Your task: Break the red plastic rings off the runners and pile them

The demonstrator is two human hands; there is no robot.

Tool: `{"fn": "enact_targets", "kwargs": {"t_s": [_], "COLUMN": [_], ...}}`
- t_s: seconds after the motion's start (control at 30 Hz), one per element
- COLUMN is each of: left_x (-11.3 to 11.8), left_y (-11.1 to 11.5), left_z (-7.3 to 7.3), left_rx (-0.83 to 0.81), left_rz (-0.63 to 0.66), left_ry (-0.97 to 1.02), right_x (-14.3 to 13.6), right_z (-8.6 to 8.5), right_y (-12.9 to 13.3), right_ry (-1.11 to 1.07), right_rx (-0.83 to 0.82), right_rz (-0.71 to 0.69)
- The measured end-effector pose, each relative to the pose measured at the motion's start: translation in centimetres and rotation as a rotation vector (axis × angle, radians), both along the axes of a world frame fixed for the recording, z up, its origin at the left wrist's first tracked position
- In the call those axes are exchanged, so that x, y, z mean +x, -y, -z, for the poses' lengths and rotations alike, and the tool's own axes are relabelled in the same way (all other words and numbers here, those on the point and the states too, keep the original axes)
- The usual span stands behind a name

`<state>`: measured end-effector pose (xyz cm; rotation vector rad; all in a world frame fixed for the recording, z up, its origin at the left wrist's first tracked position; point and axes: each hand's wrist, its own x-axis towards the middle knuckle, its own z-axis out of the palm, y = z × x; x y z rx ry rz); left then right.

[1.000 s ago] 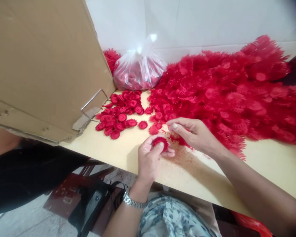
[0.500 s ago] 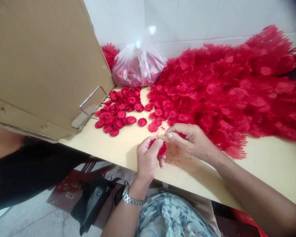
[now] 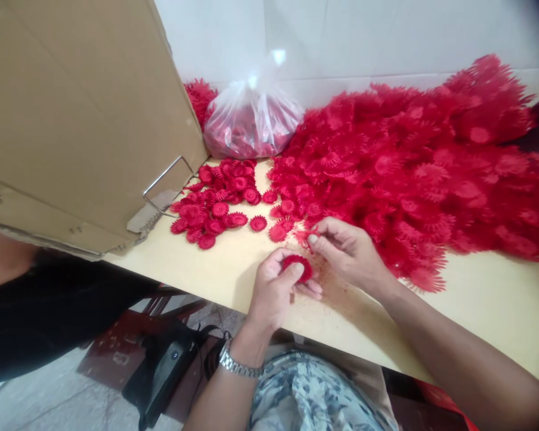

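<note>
The left hand [image 3: 272, 290] holds the round red disc [image 3: 306, 270], broad face upward.

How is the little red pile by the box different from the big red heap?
The little pile covers a small patch, but the big heap is taller and much wider.
The little pile sits beside the cardboard box; the big heap lies beyond the right hand.
The little pile's pieces look compact with short teeth, while many in the big heap have longer fringes.
Both are red, jagged-edged and on the same table.
</note>
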<state>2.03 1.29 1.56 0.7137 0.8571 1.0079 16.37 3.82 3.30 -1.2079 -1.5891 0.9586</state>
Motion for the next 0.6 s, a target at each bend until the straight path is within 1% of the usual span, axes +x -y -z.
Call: {"fn": "enact_targets", "kwargs": {"t_s": [0.07, 0.17, 0.2, 0.27, 0.33, 0.4, 0.47, 0.53, 0.6], "left_x": [-0.1, -0.3, -0.3, -0.3, -0.2, -0.1, 0.0, 0.1, 0.1], "left_y": [0.0, 0.1, 0.1, 0.1, 0.2, 0.2, 0.2, 0.2, 0.1], "left_z": [-0.2, -0.3, -0.2, -0.1, 0.0, 0.1, 0.2, 0.2, 0.3], "left_rx": [-0.013, -0.013, -0.01, -0.002, 0.0, 0.001, 0.003, 0.0, -0.003], "left_rz": [-0.029, -0.047, -0.049, -0.066, -0.098, -0.116, -0.114, -0.113, -0.127], "left_ry": [0.0, 0.005, 0.004, -0.016, -0.051, -0.084, -0.113, -0.146, -0.186], "right_x": [1.2, 3.3, 3.9, 4.6, 4.7, 4.1, 3.2, 2.1, 1.1], "right_z": [-0.4, -1.1, -1.3, -1.6, -1.9, -2.2, -2.3, -2.1, -1.6], "right_y": [-0.4, -0.9, -1.0, -1.1, -1.1, -0.8, -0.5, -0.2, 0.1], "right_ry": [0.231, 0.669, 0.774, 0.862, 0.822, 0.711, 0.55, 0.359, 0.202], "right_rx": [0.133, 0.324, 0.374, 0.43, 0.462, 0.462, 0.398, 0.257, 0.082], "right_rz": [0.149, 0.254, 0.284, 0.348, 0.368, 0.3, 0.13, -0.083, -0.245]}}
